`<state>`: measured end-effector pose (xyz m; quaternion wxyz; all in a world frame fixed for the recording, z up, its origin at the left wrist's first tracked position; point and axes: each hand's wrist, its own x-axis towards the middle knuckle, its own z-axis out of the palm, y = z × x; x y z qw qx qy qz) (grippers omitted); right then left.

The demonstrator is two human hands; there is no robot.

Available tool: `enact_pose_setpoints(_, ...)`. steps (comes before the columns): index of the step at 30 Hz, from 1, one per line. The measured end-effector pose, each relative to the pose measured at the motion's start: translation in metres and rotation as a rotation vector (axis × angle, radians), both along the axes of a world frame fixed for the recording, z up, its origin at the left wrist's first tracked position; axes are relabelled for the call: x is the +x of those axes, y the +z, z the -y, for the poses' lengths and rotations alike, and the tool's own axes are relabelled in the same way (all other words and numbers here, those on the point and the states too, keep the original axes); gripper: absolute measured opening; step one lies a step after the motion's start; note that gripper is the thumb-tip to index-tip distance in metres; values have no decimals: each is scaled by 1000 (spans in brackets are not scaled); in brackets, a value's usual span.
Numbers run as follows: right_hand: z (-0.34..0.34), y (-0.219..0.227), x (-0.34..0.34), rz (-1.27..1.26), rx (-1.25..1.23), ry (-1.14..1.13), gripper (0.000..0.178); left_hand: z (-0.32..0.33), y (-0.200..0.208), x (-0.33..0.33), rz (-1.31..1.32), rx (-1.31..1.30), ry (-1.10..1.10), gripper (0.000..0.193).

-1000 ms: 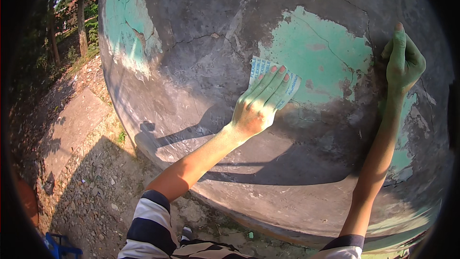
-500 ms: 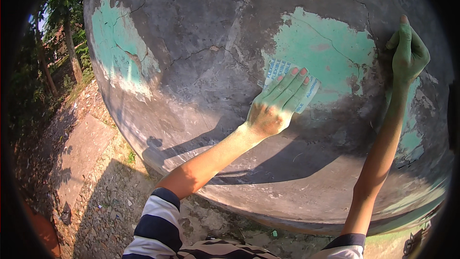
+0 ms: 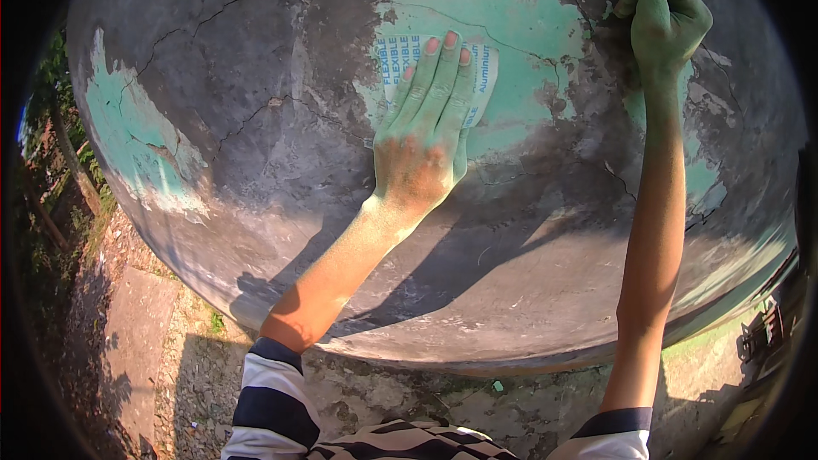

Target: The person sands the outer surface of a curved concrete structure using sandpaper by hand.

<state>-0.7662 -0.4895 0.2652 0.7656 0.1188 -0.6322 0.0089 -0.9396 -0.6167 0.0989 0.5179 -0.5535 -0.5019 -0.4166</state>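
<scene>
My left hand (image 3: pixel 419 149) lies flat on a sheet of sandpaper (image 3: pixel 481 89) with blue print on its pale backing, holding it against the curved grey wall (image 3: pixel 332 132). The sandpaper overlaps the left part of a large turquoise patch of old paint (image 3: pixel 537 43). Green-white dust coats both hands. Higher up, to the right of that patch, my right hand (image 3: pixel 665 21) rests against the wall, one finger pointing up and the others bent in. Nothing shows in it; the top fingertip meets the picture's edge.
Another turquoise patch (image 3: pixel 141 132) flakes at the far left, and a narrower one (image 3: pixel 700 170) lies below my right hand. Cracks run across the wall. Rubbly ground (image 3: pixel 209 383) stretches below, with trees (image 3: pixel 72 153) at the left.
The whole view has shifted, so the wall appears further left and higher. My left hand and the sandpaper have moved toward the patch's upper left. My right hand stays against the wall.
</scene>
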Motion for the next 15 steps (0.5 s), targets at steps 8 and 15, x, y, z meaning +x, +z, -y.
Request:
enact_pose_setpoints(8, 8, 5, 10, 137, -55, -37, 51, -37, 4, 59, 64, 64, 12, 66)
enact_pose_setpoints(15, -4, 10, 50, 319, -137, 58, 49, -40, 5, 62, 40, -4, -11, 55)
